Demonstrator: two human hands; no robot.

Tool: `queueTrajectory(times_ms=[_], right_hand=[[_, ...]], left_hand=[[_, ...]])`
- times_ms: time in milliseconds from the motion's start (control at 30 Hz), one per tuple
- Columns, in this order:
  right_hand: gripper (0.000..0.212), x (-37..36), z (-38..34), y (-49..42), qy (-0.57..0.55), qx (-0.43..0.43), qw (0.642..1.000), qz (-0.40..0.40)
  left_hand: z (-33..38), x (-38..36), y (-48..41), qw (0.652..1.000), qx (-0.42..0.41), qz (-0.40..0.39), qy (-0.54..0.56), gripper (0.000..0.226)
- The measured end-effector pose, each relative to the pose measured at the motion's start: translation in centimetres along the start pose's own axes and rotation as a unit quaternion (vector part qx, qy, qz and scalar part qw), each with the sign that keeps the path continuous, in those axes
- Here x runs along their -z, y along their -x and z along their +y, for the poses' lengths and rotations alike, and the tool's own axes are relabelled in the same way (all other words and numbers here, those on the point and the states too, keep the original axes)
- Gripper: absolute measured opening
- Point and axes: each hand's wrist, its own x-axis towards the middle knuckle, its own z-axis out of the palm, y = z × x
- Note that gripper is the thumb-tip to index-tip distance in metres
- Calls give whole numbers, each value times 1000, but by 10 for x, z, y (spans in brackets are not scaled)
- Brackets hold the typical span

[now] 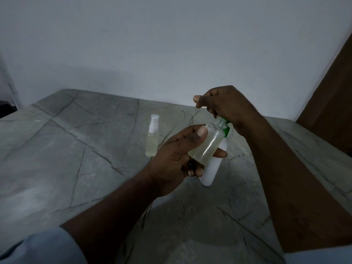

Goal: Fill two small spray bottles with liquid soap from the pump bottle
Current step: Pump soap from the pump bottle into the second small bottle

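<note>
Uncapped spray bottle (tilted in left hand, mouth at pump bottle); right hand seemingly grips its pump. Capped spray bottle upright on table.

Nothing readable here, honestly. The capped spray bottle standing on the worktop is plain clear plastic. Same goes for the open spray bottle in the left hand. The white pump bottle only shows a bare side. No legible label, brand or number anywhere.
</note>
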Motion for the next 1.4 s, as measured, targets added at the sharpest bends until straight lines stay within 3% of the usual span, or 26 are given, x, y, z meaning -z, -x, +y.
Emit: queueTrajectory(times_ms=[367, 767, 1033, 1400], right_hand=[[22, -3, 3, -2, -12, -25, 998, -48], [27, 1, 1, -2, 3, 1, 1000, -5], [25, -2, 1, -1, 3, -25, 998, -59], [25, 0, 1, -2, 7, 5, 1000, -2]], left_hand=[[1, 0, 0, 1000, 5, 3, 5, 57], [1, -1, -1, 1000, 2, -1, 1, 60], [1, 0, 0, 1000, 0, 4, -9, 52], [1, 0, 0, 1000, 0, -3, 0, 46]])
